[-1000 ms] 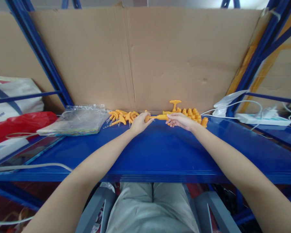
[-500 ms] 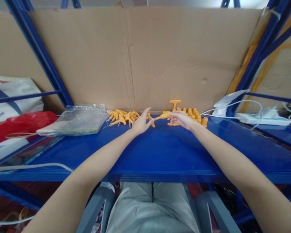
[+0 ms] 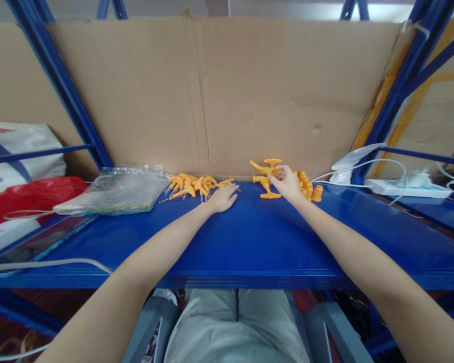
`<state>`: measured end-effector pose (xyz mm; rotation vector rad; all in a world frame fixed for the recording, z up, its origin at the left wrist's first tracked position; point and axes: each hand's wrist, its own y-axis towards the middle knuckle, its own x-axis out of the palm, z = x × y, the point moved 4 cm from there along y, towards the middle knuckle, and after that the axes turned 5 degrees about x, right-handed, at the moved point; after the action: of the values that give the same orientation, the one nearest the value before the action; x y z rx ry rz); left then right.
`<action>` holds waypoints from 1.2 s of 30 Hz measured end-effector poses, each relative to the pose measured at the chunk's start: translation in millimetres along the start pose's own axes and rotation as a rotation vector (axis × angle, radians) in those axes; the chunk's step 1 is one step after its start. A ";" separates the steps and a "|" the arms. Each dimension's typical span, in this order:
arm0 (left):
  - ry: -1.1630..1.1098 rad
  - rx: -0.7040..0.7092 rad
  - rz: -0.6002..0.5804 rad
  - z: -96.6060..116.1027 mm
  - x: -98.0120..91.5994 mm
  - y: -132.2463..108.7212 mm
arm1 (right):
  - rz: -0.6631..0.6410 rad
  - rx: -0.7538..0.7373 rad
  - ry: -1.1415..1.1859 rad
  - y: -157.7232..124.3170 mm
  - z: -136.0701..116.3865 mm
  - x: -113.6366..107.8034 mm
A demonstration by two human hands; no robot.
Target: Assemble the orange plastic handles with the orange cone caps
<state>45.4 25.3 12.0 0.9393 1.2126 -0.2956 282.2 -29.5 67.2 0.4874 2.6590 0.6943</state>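
The left hand [image 3: 222, 197] lies palm down, fingers stretched out and a little parted – not closed round anything that shows; its fingertips reach the orange handles with metal spirals [image 3: 189, 187] at the near end of their heap. The right hand [image 3: 288, 182] pinches an orange sleeve [image 3: 274, 172] between thumb and fingers, its round open end showing; just beside it lie a few T-shaped orange pieces [image 3: 270, 195], which look like handles already fitted into sleeves.

Judged from this layout, the work is at an early stage; only that small group seems joined, while many bare spirals wait at left and a cluster of loose sleeves [image 3: 304, 182] waits at right.

Half a second ago both hands were at one piece between them; now they stand apart – the left hand is lower and flatter, the right has taken a sleeve, and the group beside it has grown.

Farther out, plastic bags [image 3: 113, 191] lie left on the blue shelf [image 3: 249, 237]; a power strip [image 3: 406, 187] sits right; cardboard [image 3: 287, 91] stands behind.
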 end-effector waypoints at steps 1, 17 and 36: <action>0.008 0.004 0.003 -1.2 1.1 1.2 | -0.009 -0.054 -0.093 -1.2 1.5 0.6; 0.214 -0.021 -0.180 -8.6 -11.8 39.6 | -0.285 -0.242 -1.144 -29.7 -2.6 32.0; -0.200 -0.217 0.391 12.0 -50.9 34.1 | -0.106 -0.104 -1.156 -13.9 -23.3 -5.8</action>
<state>57.0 23.0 73.3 0.9106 0.8374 0.0533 274.4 -52.6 80.5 0.4980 1.5384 0.3328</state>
